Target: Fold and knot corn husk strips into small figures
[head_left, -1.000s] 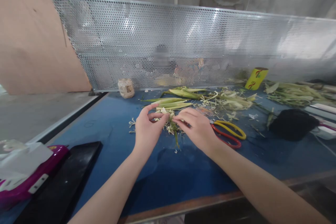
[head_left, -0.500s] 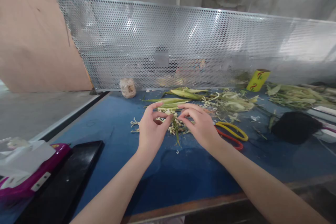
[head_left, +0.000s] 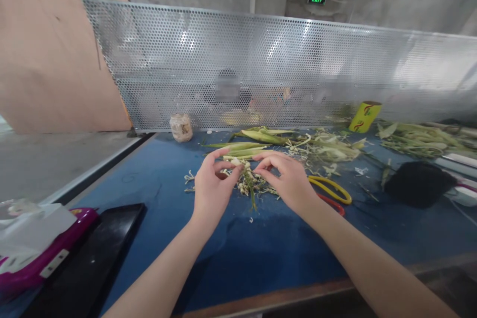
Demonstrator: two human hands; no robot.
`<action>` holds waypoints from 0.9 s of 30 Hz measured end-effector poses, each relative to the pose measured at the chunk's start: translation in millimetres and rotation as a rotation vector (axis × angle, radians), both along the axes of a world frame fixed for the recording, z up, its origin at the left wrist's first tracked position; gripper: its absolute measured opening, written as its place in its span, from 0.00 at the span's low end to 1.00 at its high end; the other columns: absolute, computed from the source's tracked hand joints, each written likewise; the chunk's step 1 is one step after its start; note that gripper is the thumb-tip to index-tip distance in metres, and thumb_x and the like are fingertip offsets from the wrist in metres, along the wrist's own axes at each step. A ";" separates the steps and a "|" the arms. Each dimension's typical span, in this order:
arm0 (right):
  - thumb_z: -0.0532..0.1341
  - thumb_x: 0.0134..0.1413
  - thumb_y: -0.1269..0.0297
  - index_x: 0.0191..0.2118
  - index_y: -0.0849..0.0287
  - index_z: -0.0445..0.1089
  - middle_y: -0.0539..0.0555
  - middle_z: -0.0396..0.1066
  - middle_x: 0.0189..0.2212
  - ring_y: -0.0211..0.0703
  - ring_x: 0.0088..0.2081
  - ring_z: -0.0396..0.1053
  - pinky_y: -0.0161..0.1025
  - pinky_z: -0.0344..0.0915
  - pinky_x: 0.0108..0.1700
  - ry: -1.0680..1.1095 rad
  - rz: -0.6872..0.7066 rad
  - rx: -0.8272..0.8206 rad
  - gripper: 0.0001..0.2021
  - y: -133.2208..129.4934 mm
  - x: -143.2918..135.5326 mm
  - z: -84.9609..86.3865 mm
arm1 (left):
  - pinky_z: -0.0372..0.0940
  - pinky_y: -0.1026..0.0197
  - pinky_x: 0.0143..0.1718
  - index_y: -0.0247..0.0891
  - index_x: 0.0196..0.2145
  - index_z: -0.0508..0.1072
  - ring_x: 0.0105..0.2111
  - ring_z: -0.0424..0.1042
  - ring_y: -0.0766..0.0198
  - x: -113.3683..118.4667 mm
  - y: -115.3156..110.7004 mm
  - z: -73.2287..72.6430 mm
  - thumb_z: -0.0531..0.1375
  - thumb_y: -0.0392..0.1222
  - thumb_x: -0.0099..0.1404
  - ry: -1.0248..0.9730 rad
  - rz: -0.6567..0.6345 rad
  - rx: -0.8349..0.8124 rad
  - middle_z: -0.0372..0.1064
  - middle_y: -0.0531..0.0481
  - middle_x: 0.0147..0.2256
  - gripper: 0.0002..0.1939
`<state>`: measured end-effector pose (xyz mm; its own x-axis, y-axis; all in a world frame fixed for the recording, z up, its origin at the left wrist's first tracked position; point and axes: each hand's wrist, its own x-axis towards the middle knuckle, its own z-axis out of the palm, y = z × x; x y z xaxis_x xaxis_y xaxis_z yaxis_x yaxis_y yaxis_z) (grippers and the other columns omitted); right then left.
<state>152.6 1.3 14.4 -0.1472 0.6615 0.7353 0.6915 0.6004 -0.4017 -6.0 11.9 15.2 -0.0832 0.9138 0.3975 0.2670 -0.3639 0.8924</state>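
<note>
My left hand is closed, thumb and forefinger pinched at a small whitish-green plant piece with a thin green strand trailing down toward me. Close to it on the other side, my right hand is pinched too; what lies between its fingertips, if anything, is too small to make out. Beneath and beyond the fingers lies a heap of curly pale plant scraps. Green corn husks lie just behind the hands. Scissors with yellow and red handles rest by my right wrist, their blades hidden.
A perforated metal screen stands along the table's back. Before it are a wrapped pale block and a yellow tube. More husks and a black bundle lie right; a black tray and purple device lie left.
Both hands stay nearly in place, still pinched close together. My right hand has shifted slightly to the right, and the view has tilted a little.
</note>
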 end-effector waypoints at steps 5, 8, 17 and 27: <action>0.58 0.51 0.69 0.27 0.56 0.65 0.52 0.71 0.40 0.42 0.43 0.67 0.42 0.64 0.44 -0.042 0.016 0.006 0.04 -2.7 3.6 5.5 | 0.57 0.68 0.18 0.38 0.45 0.63 0.14 0.58 0.74 1.0 0.3 0.0 0.59 0.47 0.53 0.023 -0.054 0.009 0.69 0.54 0.26 0.22; 0.56 0.54 0.68 0.28 0.57 0.63 0.54 0.67 0.47 0.43 0.47 0.65 0.45 0.62 0.47 -0.119 0.084 -0.013 0.04 -3.9 5.8 10.0 | 0.57 0.68 0.19 0.39 0.47 0.61 0.14 0.58 0.74 0.7 -0.8 -0.8 0.57 0.44 0.55 0.134 -0.066 0.096 0.69 0.55 0.27 0.21; 0.53 0.54 0.72 0.28 0.58 0.60 0.54 0.69 0.33 0.40 0.37 0.66 0.38 0.61 0.39 -0.163 0.101 -0.228 0.05 -2.3 3.6 10.9 | 0.61 0.67 0.23 0.42 0.50 0.58 0.18 0.67 0.72 -2.6 -2.9 -4.8 0.54 0.39 0.59 0.562 0.030 0.323 0.72 0.56 0.33 0.20; 0.52 0.53 0.71 0.28 0.59 0.60 0.50 0.64 0.25 0.36 0.28 0.61 0.35 0.57 0.31 -0.096 0.080 -0.303 0.05 -7.1 1.0 13.7 | 0.61 0.67 0.23 0.42 0.51 0.56 0.20 0.69 0.70 -1.7 -2.4 -6.5 0.53 0.40 0.60 0.622 0.040 0.351 0.72 0.54 0.35 0.20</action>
